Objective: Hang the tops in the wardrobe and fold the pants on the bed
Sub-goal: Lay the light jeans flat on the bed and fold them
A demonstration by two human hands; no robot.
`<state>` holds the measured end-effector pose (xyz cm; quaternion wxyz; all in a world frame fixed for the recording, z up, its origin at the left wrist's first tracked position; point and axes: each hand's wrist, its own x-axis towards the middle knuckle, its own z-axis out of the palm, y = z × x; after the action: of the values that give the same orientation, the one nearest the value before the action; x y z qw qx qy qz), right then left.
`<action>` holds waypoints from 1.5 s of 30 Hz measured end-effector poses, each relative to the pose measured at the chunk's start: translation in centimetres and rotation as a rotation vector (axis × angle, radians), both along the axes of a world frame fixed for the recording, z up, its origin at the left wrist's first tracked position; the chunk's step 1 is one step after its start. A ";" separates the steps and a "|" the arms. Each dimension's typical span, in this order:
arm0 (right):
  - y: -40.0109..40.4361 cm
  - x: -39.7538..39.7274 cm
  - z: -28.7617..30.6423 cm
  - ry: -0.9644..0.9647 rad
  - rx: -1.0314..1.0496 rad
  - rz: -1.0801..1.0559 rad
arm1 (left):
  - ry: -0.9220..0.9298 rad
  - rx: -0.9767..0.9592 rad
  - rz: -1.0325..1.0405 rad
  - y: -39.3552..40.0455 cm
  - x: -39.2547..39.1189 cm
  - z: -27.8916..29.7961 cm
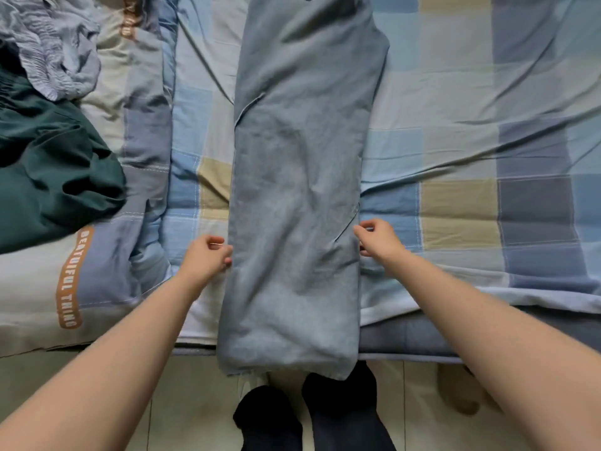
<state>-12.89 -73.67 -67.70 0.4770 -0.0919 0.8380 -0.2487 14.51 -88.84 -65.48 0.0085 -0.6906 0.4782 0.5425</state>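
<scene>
A pair of grey-blue pants point(297, 177) lies lengthwise down the middle of the bed, folded leg on leg, with the hem end hanging over the bed's near edge. My left hand point(208, 255) pinches the left edge of the pants with curled fingers. My right hand point(377, 237) pinches the right edge at about the same height. Both forearms reach in from the bottom corners.
A checked blue, grey and tan bedsheet point(471, 141) covers the bed. A dark green garment point(48, 164) and a crinkled light grey-blue garment point(55, 50) lie heaped at the left on a folded quilt point(107, 275). My dark-socked feet point(309, 415) stand on the pale floor.
</scene>
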 end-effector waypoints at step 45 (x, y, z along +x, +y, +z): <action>-32.3 -27.9 -0.1 0.203 -0.217 -0.384 | -0.419 -0.209 -0.484 -29.2 -21.5 -2.6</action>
<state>-40.81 -105.99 -67.82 0.3215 -0.0064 0.8521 -0.4130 -7.01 -118.04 -68.07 0.1644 -0.6506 0.6692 0.3193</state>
